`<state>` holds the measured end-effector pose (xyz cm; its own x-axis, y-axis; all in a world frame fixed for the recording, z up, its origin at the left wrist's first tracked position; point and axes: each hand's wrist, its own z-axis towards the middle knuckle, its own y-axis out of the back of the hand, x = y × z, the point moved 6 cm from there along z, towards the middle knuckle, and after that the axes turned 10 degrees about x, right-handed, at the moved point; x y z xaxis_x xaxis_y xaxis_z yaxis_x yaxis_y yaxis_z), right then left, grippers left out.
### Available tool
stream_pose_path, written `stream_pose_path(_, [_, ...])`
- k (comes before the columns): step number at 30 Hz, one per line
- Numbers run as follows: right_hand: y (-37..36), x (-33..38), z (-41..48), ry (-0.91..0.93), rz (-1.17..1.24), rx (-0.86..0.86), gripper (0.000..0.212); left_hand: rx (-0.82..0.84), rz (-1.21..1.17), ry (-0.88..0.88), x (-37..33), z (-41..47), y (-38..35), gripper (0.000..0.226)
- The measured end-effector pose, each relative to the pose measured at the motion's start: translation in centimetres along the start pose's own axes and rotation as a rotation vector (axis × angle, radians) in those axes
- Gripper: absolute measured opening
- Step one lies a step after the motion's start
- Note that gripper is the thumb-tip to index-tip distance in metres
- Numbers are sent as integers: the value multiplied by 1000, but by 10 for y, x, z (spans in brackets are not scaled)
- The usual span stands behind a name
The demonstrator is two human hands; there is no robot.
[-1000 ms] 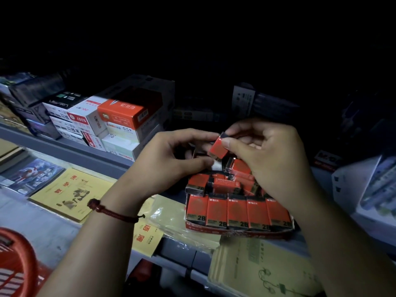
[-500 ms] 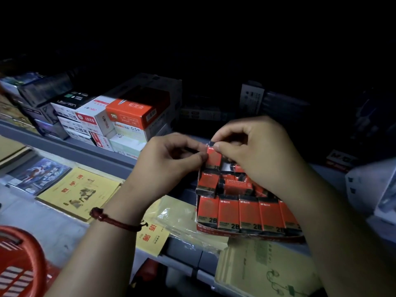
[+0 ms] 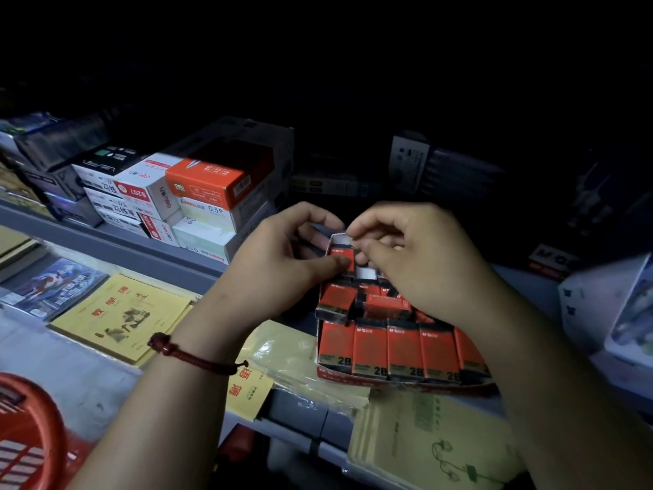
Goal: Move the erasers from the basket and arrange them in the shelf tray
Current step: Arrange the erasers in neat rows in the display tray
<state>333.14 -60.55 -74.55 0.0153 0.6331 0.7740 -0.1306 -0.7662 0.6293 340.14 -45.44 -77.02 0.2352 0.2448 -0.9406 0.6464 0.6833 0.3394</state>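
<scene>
In the head view, the left hand (image 3: pixel 282 263) and right hand (image 3: pixel 420 263) are both pinching one red eraser (image 3: pixel 342 258) at the back left corner of the tray (image 3: pixel 388 379). The left thumb is pressing its face and the right fingertips are gripping its top end. Its long axis is running up toward the tray's back wall, red face to the camera. A front row (image 3: pixel 403 351) is standing inside the tray's front wall, long axes upright, reading "M&G" at the top and "2B" at the bottom. Left of the tray, boxes (image 3: pixel 183 196) are showing "deli", "S207" and "0.5". The basket (image 3: pixel 31 429) is sitting well left of the tray.
</scene>
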Motion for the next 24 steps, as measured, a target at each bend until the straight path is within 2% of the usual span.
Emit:
stream_pose_path(2, [0,2,-1,-8,29,-5,24,13,-55,23,2,1,0,33])
stream_pose_path(6, [16,8,-9,-44,206,-39,22,16,-106,33,4,2,-1,33])
stream_pose_path(12, [38,10,-20,-68,-199,129,8,-13,-50,-101,-4,-1,-6,35])
stream_pose_path(16, [28,6,-18,-65,-240,202,4,-20,16,-219,-15,-3,-15,38])
stream_pose_path(19, [27,3,-19,-65,-225,238,8,-41,0,-228,-13,-3,-16,32])
stream_pose_path(22, [23,-1,-19,-70,-172,297,23,-27,51,-214,-13,-2,-16,25])
stream_pose_path(24, [19,0,-17,-66,-145,325,22,-5,80,-199,-13,-2,-16,26])
